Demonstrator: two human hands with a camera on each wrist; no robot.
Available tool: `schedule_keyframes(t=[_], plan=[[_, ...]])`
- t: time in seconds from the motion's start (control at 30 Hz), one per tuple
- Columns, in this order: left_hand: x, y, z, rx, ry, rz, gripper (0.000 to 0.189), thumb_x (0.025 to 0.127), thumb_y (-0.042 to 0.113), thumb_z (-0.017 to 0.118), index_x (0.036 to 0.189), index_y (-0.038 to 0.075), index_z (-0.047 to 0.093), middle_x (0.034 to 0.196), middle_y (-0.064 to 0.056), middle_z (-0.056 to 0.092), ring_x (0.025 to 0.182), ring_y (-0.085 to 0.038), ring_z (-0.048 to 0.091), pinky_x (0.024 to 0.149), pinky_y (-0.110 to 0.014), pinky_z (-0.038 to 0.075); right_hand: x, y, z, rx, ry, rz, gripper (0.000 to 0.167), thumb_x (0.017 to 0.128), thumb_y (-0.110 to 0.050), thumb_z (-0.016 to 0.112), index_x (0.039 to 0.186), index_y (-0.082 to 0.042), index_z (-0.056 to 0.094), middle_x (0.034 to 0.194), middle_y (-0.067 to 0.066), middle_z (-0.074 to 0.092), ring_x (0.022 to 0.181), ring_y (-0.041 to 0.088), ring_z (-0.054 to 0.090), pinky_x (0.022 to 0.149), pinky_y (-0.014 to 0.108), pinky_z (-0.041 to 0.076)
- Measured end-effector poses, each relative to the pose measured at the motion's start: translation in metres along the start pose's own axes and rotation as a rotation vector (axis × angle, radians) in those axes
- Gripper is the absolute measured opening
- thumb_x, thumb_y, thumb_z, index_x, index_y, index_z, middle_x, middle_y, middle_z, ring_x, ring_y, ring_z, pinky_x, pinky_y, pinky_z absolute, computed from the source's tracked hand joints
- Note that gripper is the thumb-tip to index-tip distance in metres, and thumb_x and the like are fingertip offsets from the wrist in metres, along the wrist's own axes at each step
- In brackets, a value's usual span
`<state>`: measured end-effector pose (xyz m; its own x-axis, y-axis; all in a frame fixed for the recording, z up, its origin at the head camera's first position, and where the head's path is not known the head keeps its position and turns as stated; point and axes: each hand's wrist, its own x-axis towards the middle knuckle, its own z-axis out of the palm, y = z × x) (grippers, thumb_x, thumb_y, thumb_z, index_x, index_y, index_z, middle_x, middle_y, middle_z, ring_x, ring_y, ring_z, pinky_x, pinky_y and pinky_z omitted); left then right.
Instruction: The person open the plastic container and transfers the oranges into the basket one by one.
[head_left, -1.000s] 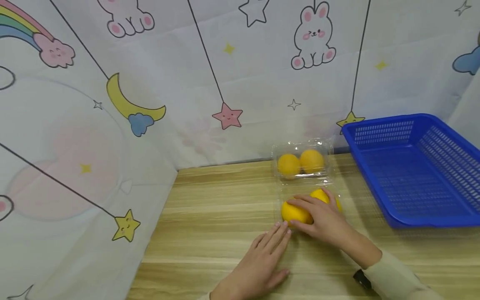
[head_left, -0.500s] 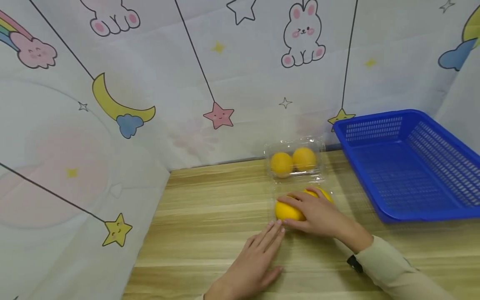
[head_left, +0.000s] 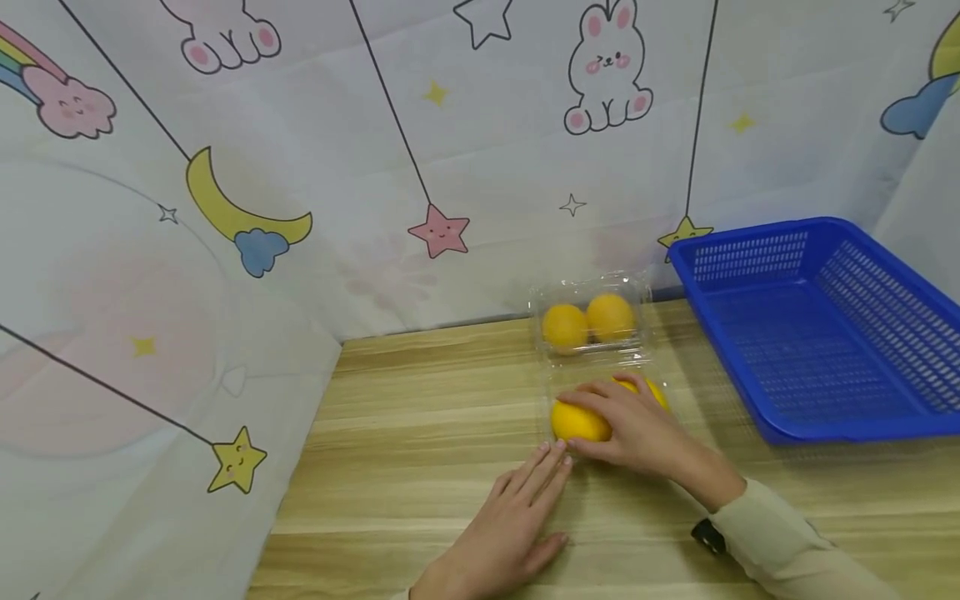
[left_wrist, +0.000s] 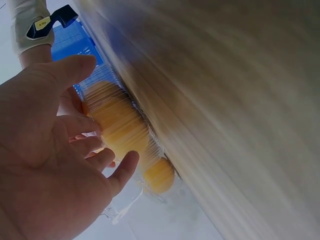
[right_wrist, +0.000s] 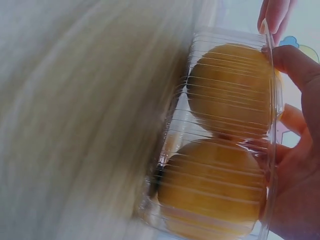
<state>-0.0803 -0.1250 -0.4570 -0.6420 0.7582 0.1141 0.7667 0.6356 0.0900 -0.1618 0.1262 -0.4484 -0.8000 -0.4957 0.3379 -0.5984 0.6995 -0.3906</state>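
Two yellow-orange oranges sit in a clear ribbed plastic box at the front, seen closely in the right wrist view. My right hand point(head_left: 637, 429) reaches over this box point(right_wrist: 172, 122), thumb and fingers curled round the left orange point(head_left: 579, 422). Part of the right orange point(head_left: 656, 392) shows past the knuckles. My left hand point(head_left: 513, 521) lies with straight fingers, its fingertips right at the box's near left corner and close to the right thumb. In the left wrist view, the left hand's fingers point(left_wrist: 125, 172) overlap the box and hold nothing.
Just behind, against the printed cloth wall point(head_left: 480, 150), another clear box point(head_left: 553, 354) holds two oranges point(head_left: 566, 327). A blue mesh basket point(head_left: 738, 379) stands to the right on the wooden table point(head_left: 420, 433). A dark strap piece point(head_left: 707, 536) shows by the right sleeve.
The head view has shifted slightly, so everything appears a little further left than a second ago. Both hands keep their places at the front box.
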Motion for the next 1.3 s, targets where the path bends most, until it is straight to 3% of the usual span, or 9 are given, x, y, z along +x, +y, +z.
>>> schedule_keyframes(t=[0.37, 0.7, 1.1, 1.17, 1.3], plan=[[0.001, -0.001, 0.000, -0.009, -0.012, -0.003, 0.089, 0.103, 0.040, 0.068, 0.169, 0.005, 0.020, 0.179, -0.009, 0.011, 0.164, -0.026, 0.017, 0.114, -0.046, 0.046, 0.002, 0.000, -0.001, 0.019, 0.108, -0.043, 0.058, 0.083, -0.033, 0.087, 0.136, -0.015, 0.071, 0.135, 0.012, 0.071, 0.124, 0.034, 0.065, 0.114, 0.062, 0.035], [0.000, -0.002, -0.001, -0.006, -0.024, -0.009, 0.088, 0.104, 0.042, 0.067, 0.169, 0.004, 0.021, 0.179, -0.009, 0.010, 0.164, -0.026, 0.016, 0.114, -0.046, 0.046, 0.000, -0.009, -0.016, 0.077, 0.242, -0.113, 0.062, 0.080, -0.022, 0.090, 0.138, -0.016, 0.069, 0.146, 0.012, 0.064, 0.120, 0.035, 0.063, 0.095, 0.058, 0.056], [0.000, 0.001, 0.003, -0.030, -0.022, -0.020, 0.091, 0.102, 0.040, 0.070, 0.169, 0.004, 0.020, 0.179, -0.012, 0.013, 0.164, -0.028, 0.018, 0.114, -0.048, 0.046, -0.017, -0.006, -0.043, 0.126, 0.321, -0.070, 0.063, 0.077, -0.009, 0.090, 0.135, -0.013, 0.068, 0.150, 0.013, 0.060, 0.131, 0.038, 0.057, 0.101, 0.065, 0.053], [0.000, 0.001, 0.003, -0.028, -0.010, -0.021, 0.092, 0.101, 0.040, 0.072, 0.169, 0.004, 0.022, 0.178, -0.013, 0.014, 0.163, -0.029, 0.020, 0.114, -0.048, 0.046, -0.022, -0.004, -0.050, 0.114, 0.335, -0.052, 0.063, 0.076, -0.007, 0.090, 0.135, -0.013, 0.068, 0.150, 0.011, 0.060, 0.130, 0.035, 0.057, 0.103, 0.058, 0.053], [0.000, 0.001, 0.002, -0.031, -0.012, -0.022, 0.091, 0.101, 0.040, 0.071, 0.169, 0.004, 0.021, 0.178, -0.012, 0.015, 0.163, -0.029, 0.021, 0.115, -0.048, 0.046, -0.034, 0.001, -0.068, 0.066, 0.369, -0.037, 0.067, 0.074, -0.006, 0.090, 0.136, -0.015, 0.069, 0.151, 0.008, 0.060, 0.129, 0.031, 0.057, 0.110, 0.020, 0.042]])
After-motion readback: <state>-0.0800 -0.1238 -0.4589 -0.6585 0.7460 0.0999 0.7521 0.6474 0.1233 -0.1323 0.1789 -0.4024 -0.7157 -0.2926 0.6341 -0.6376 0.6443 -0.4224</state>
